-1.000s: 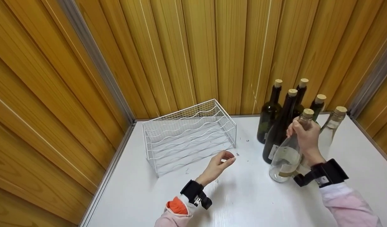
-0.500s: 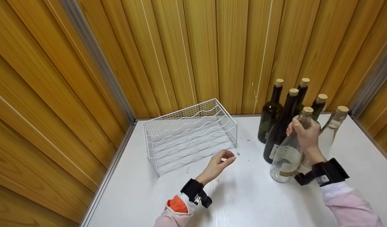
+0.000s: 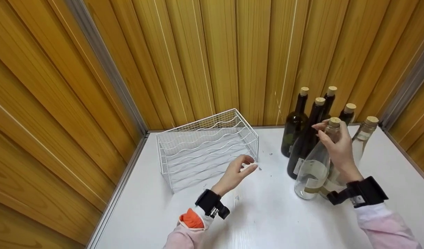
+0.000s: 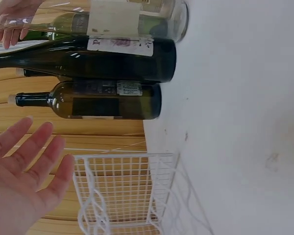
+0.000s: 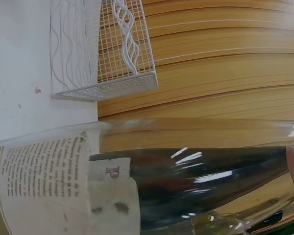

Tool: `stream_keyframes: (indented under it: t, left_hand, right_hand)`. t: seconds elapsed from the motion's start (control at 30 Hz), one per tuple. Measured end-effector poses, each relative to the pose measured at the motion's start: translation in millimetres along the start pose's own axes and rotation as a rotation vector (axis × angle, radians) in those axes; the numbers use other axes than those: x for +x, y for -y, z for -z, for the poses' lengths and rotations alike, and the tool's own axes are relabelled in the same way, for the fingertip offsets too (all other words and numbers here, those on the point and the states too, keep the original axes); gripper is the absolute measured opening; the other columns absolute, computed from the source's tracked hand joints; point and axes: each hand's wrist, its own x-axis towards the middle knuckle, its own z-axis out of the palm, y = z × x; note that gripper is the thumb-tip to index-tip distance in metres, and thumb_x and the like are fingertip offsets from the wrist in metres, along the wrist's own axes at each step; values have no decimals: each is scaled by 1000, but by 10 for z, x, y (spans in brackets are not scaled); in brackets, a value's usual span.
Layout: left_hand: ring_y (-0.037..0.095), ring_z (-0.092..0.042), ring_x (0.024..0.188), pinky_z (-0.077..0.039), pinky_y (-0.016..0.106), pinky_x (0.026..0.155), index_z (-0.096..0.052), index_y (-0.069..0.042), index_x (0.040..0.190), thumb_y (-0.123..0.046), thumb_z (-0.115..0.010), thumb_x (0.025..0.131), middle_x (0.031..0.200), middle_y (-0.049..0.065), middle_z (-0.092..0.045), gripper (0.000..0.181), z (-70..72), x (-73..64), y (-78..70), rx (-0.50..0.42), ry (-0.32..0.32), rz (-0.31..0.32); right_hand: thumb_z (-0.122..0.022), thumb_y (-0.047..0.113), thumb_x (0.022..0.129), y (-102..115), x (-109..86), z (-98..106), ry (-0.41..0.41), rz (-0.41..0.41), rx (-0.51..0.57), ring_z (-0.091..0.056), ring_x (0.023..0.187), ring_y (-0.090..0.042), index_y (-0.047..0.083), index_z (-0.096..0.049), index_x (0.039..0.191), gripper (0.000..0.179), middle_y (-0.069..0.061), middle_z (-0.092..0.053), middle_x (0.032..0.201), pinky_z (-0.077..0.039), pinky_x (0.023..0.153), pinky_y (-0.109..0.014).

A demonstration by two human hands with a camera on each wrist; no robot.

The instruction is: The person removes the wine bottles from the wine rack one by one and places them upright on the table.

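A clear glass bottle with a cork stopper stands upright at the front of a bottle group in the head view. My right hand is around its neck, thumb and fingers spread loosely rather than wrapped tight; whether they touch the glass cannot be told. The right wrist view has this bottle close up, a dark bottle showing through it. My left hand holds nothing, fingers relaxed, in front of the white wire rack. In the left wrist view, the left palm and extended fingers show.
Behind the clear bottle stand several corked dark bottles, including a tall one and a green one. Another clear bottle is at the right. Wood-patterned walls border the white table.
My right hand has loosened from the clear bottle's neck, its fingers and thumb spreading apart. My left hand has shifted slightly up toward the rack. The bottle stays about where it was.
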Motion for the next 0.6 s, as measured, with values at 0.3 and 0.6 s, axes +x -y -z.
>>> stream_keyframes:
  t: [0.3, 0.6]
  left_hand:
    - [34, -59, 116, -48, 41, 102, -58, 5, 123, -19, -62, 101, 122, 20, -63, 33, 362, 180, -289, 217, -145, -136]
    - [36, -56, 124, -43, 47, 108, -52, 5, 134, -27, -67, 97, 130, 21, -59, 51, 659, 406, -483, 412, -352, -164]
  right_hand:
    - [-54, -1, 84, 389, 64, -133, -131, 347, -202, -45, 135, -9, -12, -38, 141, 61, 8, -53, 143, -31, 115, -26]
    - [-63, 28, 88, 509, 22, -690, -7, 639, -151, -43, 139, -19, -12, -43, 138, 68, -4, -52, 148, -30, 118, -37]
